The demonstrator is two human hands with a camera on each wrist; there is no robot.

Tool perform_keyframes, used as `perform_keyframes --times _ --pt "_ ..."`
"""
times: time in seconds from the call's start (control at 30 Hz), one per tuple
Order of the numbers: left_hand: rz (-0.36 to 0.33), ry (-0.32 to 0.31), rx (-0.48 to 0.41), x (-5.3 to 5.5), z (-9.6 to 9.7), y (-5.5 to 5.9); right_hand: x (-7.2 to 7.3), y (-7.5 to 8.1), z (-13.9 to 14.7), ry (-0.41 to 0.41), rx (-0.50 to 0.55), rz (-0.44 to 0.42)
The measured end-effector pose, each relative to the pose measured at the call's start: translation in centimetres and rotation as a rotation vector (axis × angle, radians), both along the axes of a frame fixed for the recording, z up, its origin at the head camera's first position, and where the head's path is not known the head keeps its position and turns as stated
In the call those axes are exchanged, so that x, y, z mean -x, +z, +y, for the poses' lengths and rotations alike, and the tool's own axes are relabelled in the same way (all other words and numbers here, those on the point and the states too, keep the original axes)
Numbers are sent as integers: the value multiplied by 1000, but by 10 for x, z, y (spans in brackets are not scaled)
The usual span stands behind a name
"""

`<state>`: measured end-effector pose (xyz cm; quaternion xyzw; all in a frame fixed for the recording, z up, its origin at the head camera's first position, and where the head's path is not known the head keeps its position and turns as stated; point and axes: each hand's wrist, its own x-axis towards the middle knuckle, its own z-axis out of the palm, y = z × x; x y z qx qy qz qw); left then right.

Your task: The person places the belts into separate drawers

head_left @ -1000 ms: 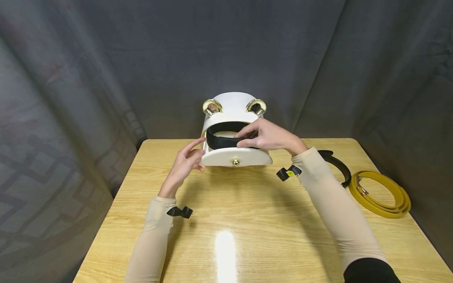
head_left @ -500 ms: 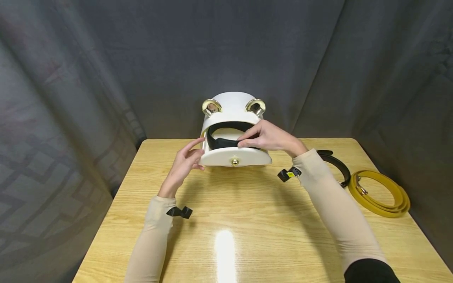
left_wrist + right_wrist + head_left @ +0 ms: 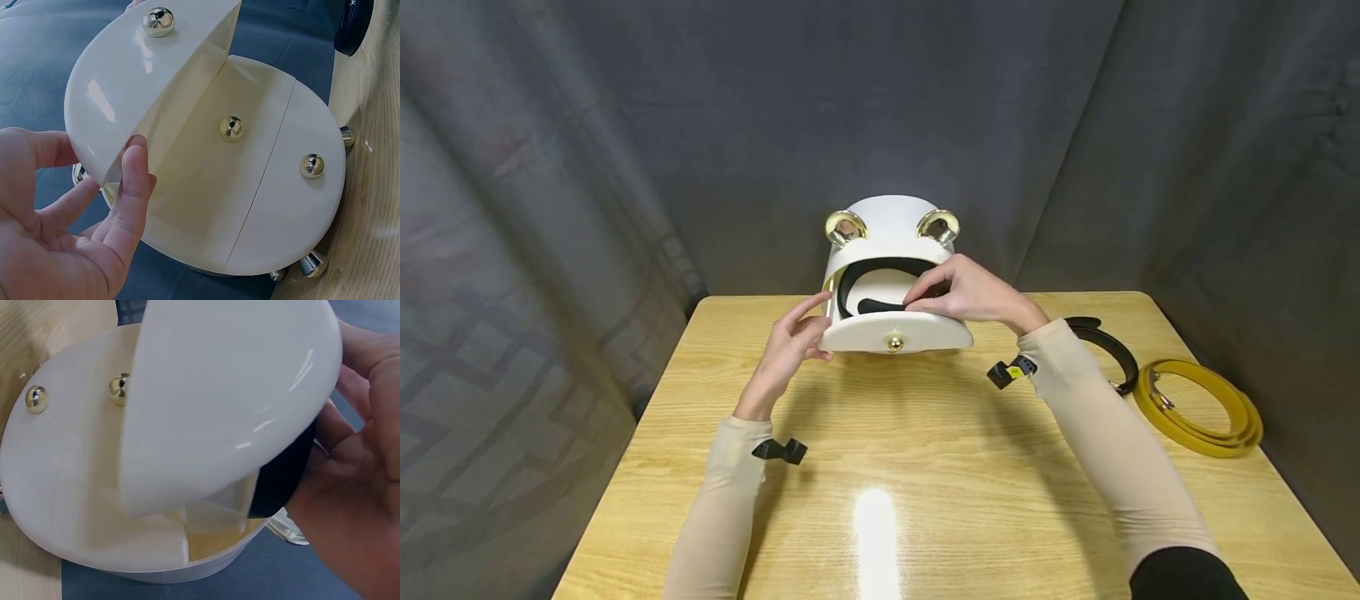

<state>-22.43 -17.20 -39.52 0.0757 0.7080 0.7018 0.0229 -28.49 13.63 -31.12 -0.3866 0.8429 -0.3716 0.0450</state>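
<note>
A white rounded cabinet [image 3: 893, 218] with gold ear-like rings stands at the back of the table, its top drawer [image 3: 857, 335] pulled out. Further drawer fronts with gold knobs [image 3: 231, 129] show below it in the left wrist view. Inside the drawer lies a coiled black belt [image 3: 871, 265], its rounded end [image 3: 880, 306] near the drawer front. My right hand [image 3: 973, 292] pinches the belt at the drawer's right side; in the right wrist view the drawer front partly hides the belt [image 3: 282, 478]. My left hand [image 3: 786, 346] holds the drawer's left edge between its fingers.
A second dark belt [image 3: 1112, 354] lies coiled on the table [image 3: 820, 508] to the right, partly behind my right sleeve. Beside it, near the right edge, is a coiled yellow belt [image 3: 1232, 417]. Grey curtains [image 3: 880, 108] hang behind the table.
The front part of the black belt has sunk lower into the drawer, so less of its width shows above the drawer front. Both hands stay nearly in place.
</note>
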Motion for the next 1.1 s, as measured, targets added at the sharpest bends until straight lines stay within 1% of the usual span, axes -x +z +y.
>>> perform_keyframes --times 0.13,0.37,0.5,0.57,0.67,0.77,0.83,0.93,1.0,1.1 --pt "4 -2 -1 1 0 1 1 -2 2 13 27 -10" --pt "-4 -3 -1 0 1 0 0 -1 5 46 53 -59" --pt "-2 -2 1 -1 2 0 -1 -3 9 33 99 -103" --pt "1 -1 3 -1 2 0 -2 -4 11 18 145 -117" --pt "6 -1 4 -1 3 0 -2 -9 12 0 236 -85" --pt "6 -6 -1 -2 3 1 -3 -16 13 18 317 -33" --pt "9 -7 -2 -2 3 1 -4 -20 14 35 330 6" --pt "11 -3 -1 -2 2 -1 -5 -23 14 45 318 58" --pt "14 -2 -1 -2 2 -2 -6 -24 15 29 326 78" --pt "13 -6 -11 -3 4 -2 -7 -26 20 -11 371 76"
